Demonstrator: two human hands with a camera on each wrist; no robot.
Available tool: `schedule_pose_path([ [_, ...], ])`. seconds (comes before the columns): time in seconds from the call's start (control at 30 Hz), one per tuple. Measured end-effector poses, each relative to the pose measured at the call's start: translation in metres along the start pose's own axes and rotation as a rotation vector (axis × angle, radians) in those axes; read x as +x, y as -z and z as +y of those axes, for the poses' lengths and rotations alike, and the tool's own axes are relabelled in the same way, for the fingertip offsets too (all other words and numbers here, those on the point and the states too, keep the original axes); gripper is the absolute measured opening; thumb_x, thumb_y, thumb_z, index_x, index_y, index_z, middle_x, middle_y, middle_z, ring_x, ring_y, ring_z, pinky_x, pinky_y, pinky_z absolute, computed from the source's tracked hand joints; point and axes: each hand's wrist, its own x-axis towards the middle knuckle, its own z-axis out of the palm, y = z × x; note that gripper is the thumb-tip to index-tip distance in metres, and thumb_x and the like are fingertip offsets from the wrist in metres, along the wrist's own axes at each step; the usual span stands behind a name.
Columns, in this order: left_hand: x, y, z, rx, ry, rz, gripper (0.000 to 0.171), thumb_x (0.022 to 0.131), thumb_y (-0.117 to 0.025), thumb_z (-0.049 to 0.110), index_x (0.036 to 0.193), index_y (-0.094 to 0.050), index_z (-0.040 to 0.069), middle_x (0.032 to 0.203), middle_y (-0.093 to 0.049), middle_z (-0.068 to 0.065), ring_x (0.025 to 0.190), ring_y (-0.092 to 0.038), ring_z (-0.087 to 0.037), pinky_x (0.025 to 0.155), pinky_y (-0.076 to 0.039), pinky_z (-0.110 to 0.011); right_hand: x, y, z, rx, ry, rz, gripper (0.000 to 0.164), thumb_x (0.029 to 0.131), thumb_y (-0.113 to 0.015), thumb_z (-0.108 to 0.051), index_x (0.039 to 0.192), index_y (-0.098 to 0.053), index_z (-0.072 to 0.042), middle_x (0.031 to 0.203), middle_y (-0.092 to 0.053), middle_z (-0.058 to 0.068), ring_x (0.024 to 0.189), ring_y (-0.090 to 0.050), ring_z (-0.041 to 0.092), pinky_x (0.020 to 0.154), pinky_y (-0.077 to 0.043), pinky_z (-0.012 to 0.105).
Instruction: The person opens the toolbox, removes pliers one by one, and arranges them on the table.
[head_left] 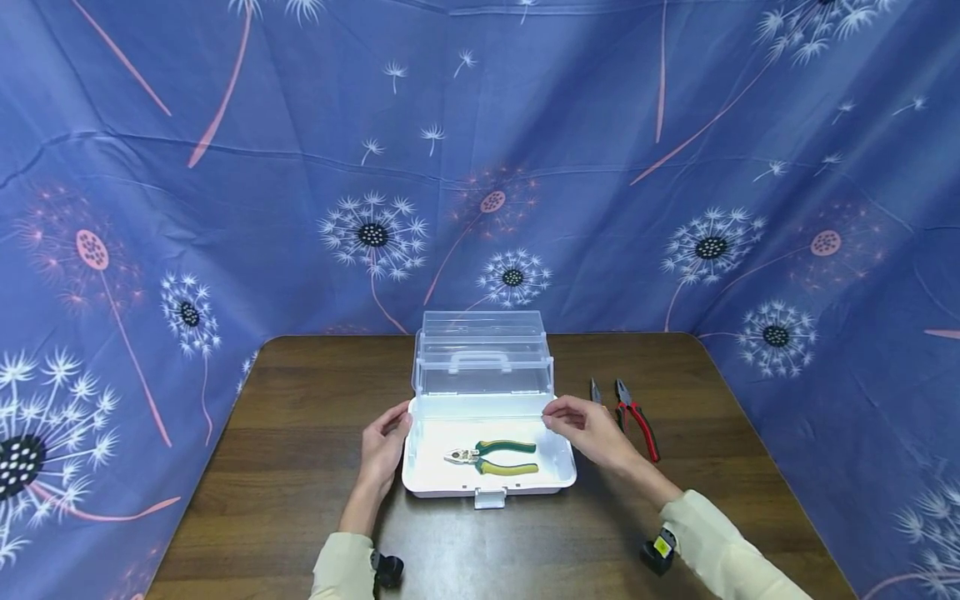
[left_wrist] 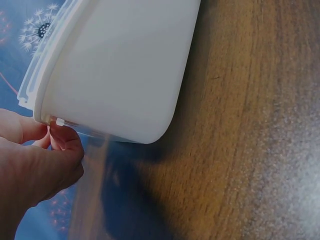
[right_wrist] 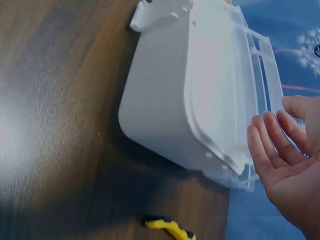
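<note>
A white plastic toolbox (head_left: 420,479) with a clear lid (head_left: 480,329) stands open, the lid raised at the back. Inside its base lie combination pliers (head_left: 504,458) with green and yellow handles, jaws pointing left. At the back left corner, my left hand (head_left: 384,442) pinches the box's rim between thumb and fingers, which the left wrist view shows from the side. My right hand (head_left: 588,427) is at the right rim beside the raised lid, fingers loosely bent; whether it touches the plastic is hard to tell.
Red-and-black pliers (head_left: 637,421) lie on the wooden table (head_left: 300,417) right of the box. Another pair's tip (head_left: 595,392) shows behind my right hand. A yellow-and-black handle (right_wrist: 172,229) appears in the right wrist view. A blue dandelion-print cloth (head_left: 480,125) surrounds the table.
</note>
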Motion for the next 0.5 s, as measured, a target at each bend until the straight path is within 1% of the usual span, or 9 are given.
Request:
schedule_pose_path([
  [0.13,0.001,0.000,-0.001,-0.006,-0.009,-0.004,0.033,0.105,-0.059,0.012,0.136,-0.065,0.002,0.131,-0.063,-0.019,0.120,-0.054,-0.027,0.088,-0.047,-0.022,0.003,-0.012,0.002,-0.031,0.025,-0.078,0.018,0.097,-0.072,-0.012,0.111,-0.072,-0.002,0.103,-0.074,0.010,0.093,-0.069,0.016,0.084,-0.056,0.029],
  [0.2,0.001,0.000,-0.002,-0.009,-0.015,-0.003,0.033,0.104,-0.059,0.011,0.135,-0.066,0.002,0.130,-0.063,-0.018,0.119,-0.055,-0.027,0.087,-0.047,-0.021,0.004,-0.019,0.003,-0.064,0.042,-0.115,0.018,0.098,-0.071,-0.014,0.112,-0.073,-0.003,0.104,-0.075,0.007,0.094,-0.069,0.014,0.085,-0.056,0.029],
  [0.33,0.000,0.000,-0.002,-0.015,-0.035,0.004,0.032,0.103,-0.060,0.008,0.133,-0.066,0.000,0.126,-0.066,-0.018,0.115,-0.056,-0.025,0.085,-0.048,-0.020,0.004,-0.033,0.006,-0.106,0.116,-0.188,0.020,0.099,-0.069,-0.015,0.113,-0.073,-0.001,0.105,-0.075,0.003,0.095,-0.070,0.013,0.084,-0.057,0.031],
  [0.4,0.000,-0.001,-0.002,-0.020,-0.043,0.008,0.031,0.103,-0.060,0.007,0.132,-0.067,-0.001,0.125,-0.067,-0.018,0.113,-0.057,-0.025,0.084,-0.048,-0.019,0.006,-0.040,0.008,-0.110,0.150,-0.214,0.020,0.099,-0.069,-0.013,0.112,-0.072,0.001,0.104,-0.075,0.004,0.095,-0.070,0.015,0.084,-0.058,0.034],
  [0.5,0.000,-0.001,-0.002,-0.025,-0.046,0.011,0.031,0.103,-0.060,0.006,0.132,-0.067,-0.001,0.124,-0.067,-0.017,0.113,-0.057,-0.023,0.084,-0.048,-0.019,0.008,-0.051,0.010,-0.114,0.182,-0.242,0.019,0.099,-0.069,-0.010,0.113,-0.071,0.003,0.105,-0.074,0.010,0.097,-0.070,0.022,0.086,-0.058,0.042],
])
